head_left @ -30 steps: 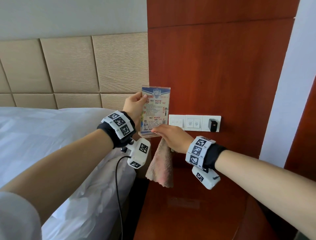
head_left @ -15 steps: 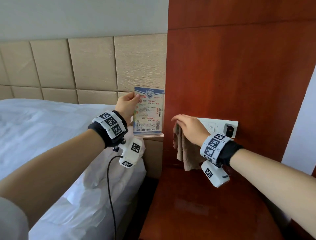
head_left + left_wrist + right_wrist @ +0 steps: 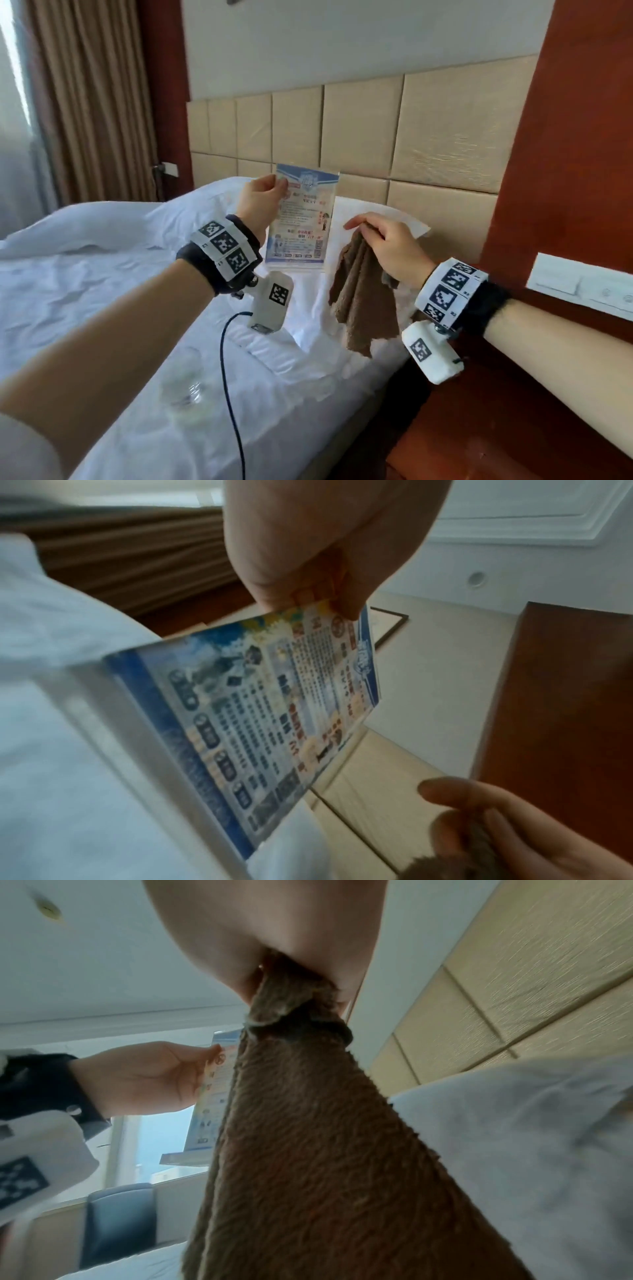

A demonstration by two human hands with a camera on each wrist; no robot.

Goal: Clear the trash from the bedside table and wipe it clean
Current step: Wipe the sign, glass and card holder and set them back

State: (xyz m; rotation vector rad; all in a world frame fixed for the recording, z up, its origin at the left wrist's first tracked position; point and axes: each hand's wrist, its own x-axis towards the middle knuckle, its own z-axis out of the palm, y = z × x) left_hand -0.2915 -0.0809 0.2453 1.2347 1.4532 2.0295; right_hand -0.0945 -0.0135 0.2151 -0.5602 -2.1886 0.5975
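Note:
My left hand (image 3: pixel 262 202) pinches the top left corner of a clear acrylic sign stand (image 3: pixel 301 222) with a blue and white printed card, holding it upright above the white bed. The left wrist view shows the stand (image 3: pixel 260 710) close up, gripped by my left hand (image 3: pixel 322 588) at its top edge. Just right of the stand, my right hand (image 3: pixel 383 243) grips a brown cloth (image 3: pixel 363 298) that hangs down loosely over the bed's edge. Seen from the right wrist, the cloth (image 3: pixel 325 1150) fills the view, bunched in my right hand (image 3: pixel 274 947). The red-brown bedside table (image 3: pixel 479 438) lies at the lower right.
A clear plastic bottle (image 3: pixel 181 383) lies on the white bed (image 3: pixel 85 291) under my left forearm. A white pillow (image 3: pixel 376 216) rests against the padded beige headboard (image 3: pixel 411 137). A white switch panel (image 3: pixel 582 291) sits on the red wood wall panel at right. Brown curtains hang at left.
Both hands have swung left from the bedside table to above the bed, carrying the sign stand and the cloth. The view turned left with them.

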